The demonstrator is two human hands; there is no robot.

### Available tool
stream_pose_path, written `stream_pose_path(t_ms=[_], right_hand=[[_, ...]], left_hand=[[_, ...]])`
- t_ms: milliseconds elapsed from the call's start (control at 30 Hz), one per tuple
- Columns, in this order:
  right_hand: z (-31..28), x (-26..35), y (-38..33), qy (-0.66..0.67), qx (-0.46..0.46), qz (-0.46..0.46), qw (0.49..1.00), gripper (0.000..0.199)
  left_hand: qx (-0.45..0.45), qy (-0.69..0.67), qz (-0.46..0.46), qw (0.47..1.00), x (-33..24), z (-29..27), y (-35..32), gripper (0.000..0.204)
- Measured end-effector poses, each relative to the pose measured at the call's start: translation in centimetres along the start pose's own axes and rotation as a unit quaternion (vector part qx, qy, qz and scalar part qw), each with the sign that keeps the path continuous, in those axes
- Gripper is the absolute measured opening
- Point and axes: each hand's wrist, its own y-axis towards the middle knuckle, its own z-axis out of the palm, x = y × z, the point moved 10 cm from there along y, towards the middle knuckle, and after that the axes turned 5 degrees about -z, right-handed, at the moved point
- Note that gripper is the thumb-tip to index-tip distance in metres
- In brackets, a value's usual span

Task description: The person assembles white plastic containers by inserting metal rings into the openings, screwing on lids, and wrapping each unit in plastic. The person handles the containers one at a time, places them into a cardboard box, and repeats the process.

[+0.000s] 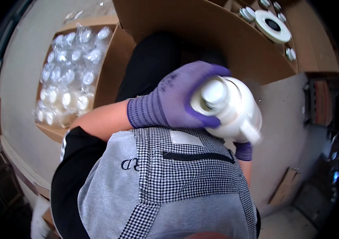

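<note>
A white vacuum jug (239, 105) is tilted in front of my chest, its handle (251, 132) pointing to the lower right. My left hand (181, 93), in a purple knit glove, curls its thumb and fingers round the jug's top end. Between them shows a round white stopper or cap (214, 93). Behind the jug is my right hand; only its purple glove cuff (244, 151) shows, and its fingers are hidden. Slight blur lies over the jug and its handle.
At the left, an open carton (111, 59) holds rows of white-capped items (69, 75) in clear plastic. A large divided carton (217, 44) ahead contains white pieces, including a round one with a dark centre (272, 27). A flat brown board (284, 186) lies at right.
</note>
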Motion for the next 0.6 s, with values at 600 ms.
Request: stream_pose_path(t_ms=[600], right_hand=[[-1.4, 0.7, 3.4, 0.097, -0.078, 0.012, 0.992, 0.073]], left_hand=[[-0.105, -0.077, 0.23, 0.964, -6.4, -1.4, 0.9, 0.078]])
